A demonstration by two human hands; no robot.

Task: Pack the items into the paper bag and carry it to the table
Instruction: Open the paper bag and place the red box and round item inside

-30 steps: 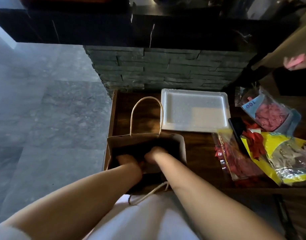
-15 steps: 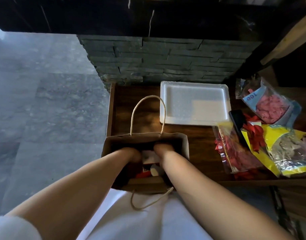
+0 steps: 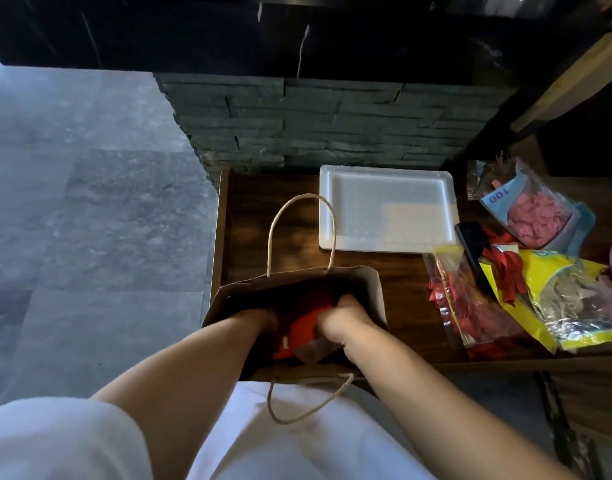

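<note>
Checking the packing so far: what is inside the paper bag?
Both hands, left hand and right hand, reach into the paper bag around something red. The bag's bottom is hidden by the hands and shadow.

Paper bag (image 3: 373, 289) at lower centre: plain brown kraft, tan twine handles; red item (image 3: 306, 327) inside. Table (image 3: 401, 282): dark brown wood grain. Tray (image 3: 387, 209), centre right: white. Right edge: clear packet of pink pieces (image 3: 536, 216) with blue label printed "100"; clear packet of red pieces (image 3: 470, 306); yellow packet (image 3: 574, 306) with silvery window. Floor (image 3: 89, 202), left: mottled grey tiles. Wall (image 3: 315, 123), top: dark grey stacked stone.
</note>
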